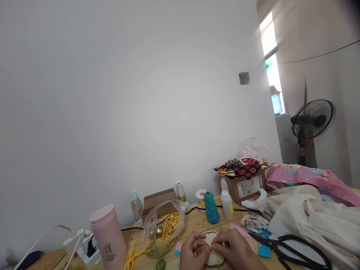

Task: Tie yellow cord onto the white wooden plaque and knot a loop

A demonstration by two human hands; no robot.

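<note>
Both hands meet low in the picture over a small pale tray (209, 237) with rounded corners. My left hand (194, 250) pinches a yellow cord (218, 258) between thumb and fingertips. Close against it, my right hand (233, 245) pinches the same cord, and the fingertips of the two hands nearly touch. A length of the cord hangs down over the tray. The fingers hide the exact spot where the cord is gripped. Left of the hands lies a clear plastic bag (150, 221) with yellow cords (173, 225) and gold balls (159, 231) in it.
Black scissors (284, 245) lie right of my hands, beside white cloth (298, 213). Behind stand a teal thread cone (211, 208), a white bottle (227, 205) and a full cardboard box (247, 185). A pink tumbler (109, 238) and power strip (88, 253) are at left.
</note>
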